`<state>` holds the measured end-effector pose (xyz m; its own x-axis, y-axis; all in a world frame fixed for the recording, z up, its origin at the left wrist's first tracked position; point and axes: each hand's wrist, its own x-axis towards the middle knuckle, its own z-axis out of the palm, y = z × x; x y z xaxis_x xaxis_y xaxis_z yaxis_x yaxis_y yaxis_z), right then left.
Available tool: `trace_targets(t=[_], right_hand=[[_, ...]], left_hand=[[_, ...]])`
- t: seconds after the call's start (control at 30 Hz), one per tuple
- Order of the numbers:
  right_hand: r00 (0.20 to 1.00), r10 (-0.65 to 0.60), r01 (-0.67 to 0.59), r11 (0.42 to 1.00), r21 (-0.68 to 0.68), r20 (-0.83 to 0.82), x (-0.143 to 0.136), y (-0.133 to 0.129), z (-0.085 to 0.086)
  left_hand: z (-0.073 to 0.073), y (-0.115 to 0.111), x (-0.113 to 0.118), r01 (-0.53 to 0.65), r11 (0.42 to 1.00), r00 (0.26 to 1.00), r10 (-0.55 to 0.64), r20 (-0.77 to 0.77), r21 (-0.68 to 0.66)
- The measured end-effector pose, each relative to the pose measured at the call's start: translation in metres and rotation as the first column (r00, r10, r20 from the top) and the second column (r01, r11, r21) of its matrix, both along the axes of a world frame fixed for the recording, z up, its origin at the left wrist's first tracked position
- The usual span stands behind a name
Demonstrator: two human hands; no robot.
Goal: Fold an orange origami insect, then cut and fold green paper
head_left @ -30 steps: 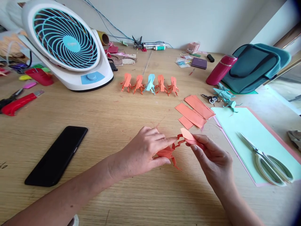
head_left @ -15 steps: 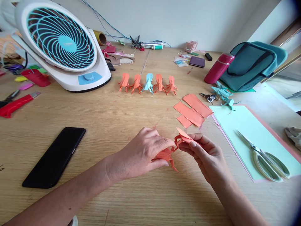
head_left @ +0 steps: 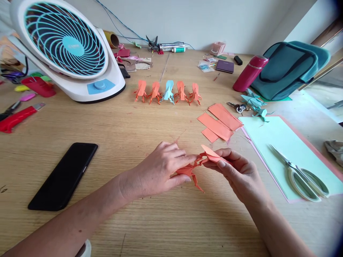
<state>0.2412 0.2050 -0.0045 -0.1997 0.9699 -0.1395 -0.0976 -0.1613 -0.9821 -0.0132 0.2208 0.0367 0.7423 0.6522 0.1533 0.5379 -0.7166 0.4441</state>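
Observation:
An orange folded paper figure with thin bent legs is between my hands, low over the wooden table. My left hand is closed round its left part, thumb below and fingers above. The thumb and fingers of my right hand pinch the flat, pointed part on the right. One thin leg hangs down between the hands. Beyond them stands a row of similar figures, several orange and one light blue. Cut orange paper strips lie behind my right hand.
A black phone lies at the left, with a fan and a red cutter behind. Scissors rest on pale green paper at the right. Further back are keys, a pink bottle and a teal bag.
The left index fingertip has shifted slightly towards the bent legs near my right hand. More of the figure's left part shows between thumb and finger. The whole view has shifted slightly.

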Motion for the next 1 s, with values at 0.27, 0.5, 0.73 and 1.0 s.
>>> trace_targets(t=[0.27,0.5,0.73,1.0], right_hand=[[1.000,0.023,-0.023,1.000,-0.008,0.009,-0.0012,-0.0009,0.0015],[0.999,0.036,-0.036,0.999,-0.034,-0.015,-0.0026,-0.0024,0.0021],[0.994,0.066,-0.070,0.997,0.045,0.090,-0.0040,-0.0045,-0.0022],[0.994,0.080,-0.084,0.995,0.054,0.076,-0.0058,-0.0039,-0.0038]], left_hand=[[0.0013,0.0008,-0.0015,0.001,1.000,1.000,-0.001,-0.012,-0.005],[0.0012,-0.0003,0.0005,-0.011,0.996,0.998,0.016,-0.061,0.085],[-0.0023,0.0010,-0.0006,-0.019,0.995,0.999,0.023,-0.040,0.101],[-0.0020,0.0020,-0.0012,-0.036,0.996,0.999,0.036,0.009,0.078]])
